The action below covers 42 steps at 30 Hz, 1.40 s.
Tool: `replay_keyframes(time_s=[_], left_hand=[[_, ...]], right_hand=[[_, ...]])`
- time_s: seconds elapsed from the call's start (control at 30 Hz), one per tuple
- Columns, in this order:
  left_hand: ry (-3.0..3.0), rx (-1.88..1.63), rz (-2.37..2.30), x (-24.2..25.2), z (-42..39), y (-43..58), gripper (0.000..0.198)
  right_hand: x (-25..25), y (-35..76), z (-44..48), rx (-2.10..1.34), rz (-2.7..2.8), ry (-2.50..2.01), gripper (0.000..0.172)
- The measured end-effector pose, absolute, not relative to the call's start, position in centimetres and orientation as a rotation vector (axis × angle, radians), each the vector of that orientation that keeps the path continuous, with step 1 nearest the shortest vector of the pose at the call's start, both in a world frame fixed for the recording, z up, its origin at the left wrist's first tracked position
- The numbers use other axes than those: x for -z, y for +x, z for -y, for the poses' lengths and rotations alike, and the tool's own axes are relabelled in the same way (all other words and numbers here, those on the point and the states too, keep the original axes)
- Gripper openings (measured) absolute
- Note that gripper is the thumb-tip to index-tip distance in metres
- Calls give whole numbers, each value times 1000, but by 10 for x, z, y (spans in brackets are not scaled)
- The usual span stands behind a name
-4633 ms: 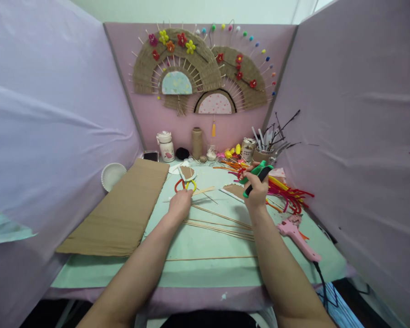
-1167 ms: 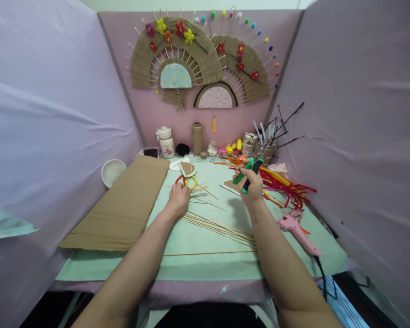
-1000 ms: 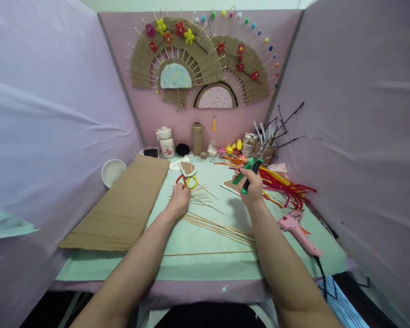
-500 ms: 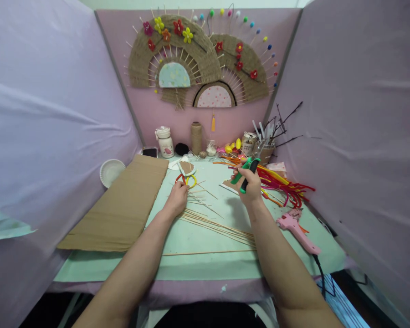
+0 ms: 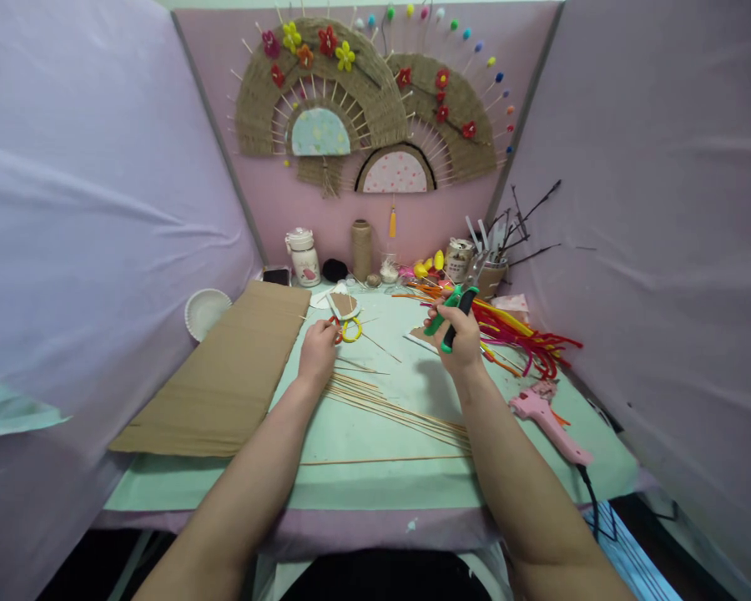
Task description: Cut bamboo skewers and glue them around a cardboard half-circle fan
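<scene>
I note the left hand [image 5: 317,351] shifted slightly leftward since the previous frame, beside the scissors [image 5: 360,330]; its grip I cannot tell. The right hand [image 5: 466,349] remains clamped around the pliers [image 5: 466,304]. Thin sticks [image 5: 422,416] lie on the green mat [image 5: 363,484].

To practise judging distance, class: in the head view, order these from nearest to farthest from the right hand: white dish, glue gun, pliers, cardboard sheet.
1. Pliers: held in the right hand.
2. Glue gun: on the right side.
3. Cardboard sheet: on the left side.
4. White dish: at the far left.
</scene>
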<state>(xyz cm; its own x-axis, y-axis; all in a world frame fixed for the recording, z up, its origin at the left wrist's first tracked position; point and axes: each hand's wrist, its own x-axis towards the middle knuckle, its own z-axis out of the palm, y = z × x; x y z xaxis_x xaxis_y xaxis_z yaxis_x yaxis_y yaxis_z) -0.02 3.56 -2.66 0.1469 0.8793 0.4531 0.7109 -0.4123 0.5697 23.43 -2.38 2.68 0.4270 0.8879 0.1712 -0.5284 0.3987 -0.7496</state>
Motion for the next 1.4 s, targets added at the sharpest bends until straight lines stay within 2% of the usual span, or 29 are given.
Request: replay_keyframes(time_s=[0.2, 0.3, 0.37, 0.47, 0.63, 0.93, 1.3, 1.4], left_hand=[[2138, -1563, -1720, 10, -27, -7, 21], [1903, -1800, -1428, 3, -17, -2, 25], [1684, -1832, -1139, 0, -10, 8, 29], [1385, -1575, -709, -1, 1, 31, 36], [1076, -1177, -493, 6, 16, 61, 33], [1039, -1137, -414, 10, 29, 74, 32], [1256, -866, -621, 18, 28, 70, 41], [1209, -926, -649, 15, 29, 69, 39]], right_hand=[[-27, 234, 24, -965, 623, -653, 35], [-28, 233, 25, -973, 633, -662, 36], [-27, 232, 26, -976, 638, -671, 36], [-27, 231, 26, -972, 638, -671, 36], [-27, 233, 25, -958, 641, -676, 37], [-27, 231, 25, -972, 628, -705, 40], [-26, 231, 26, -974, 619, -702, 39], [-25, 232, 25, -969, 624, -700, 38]])
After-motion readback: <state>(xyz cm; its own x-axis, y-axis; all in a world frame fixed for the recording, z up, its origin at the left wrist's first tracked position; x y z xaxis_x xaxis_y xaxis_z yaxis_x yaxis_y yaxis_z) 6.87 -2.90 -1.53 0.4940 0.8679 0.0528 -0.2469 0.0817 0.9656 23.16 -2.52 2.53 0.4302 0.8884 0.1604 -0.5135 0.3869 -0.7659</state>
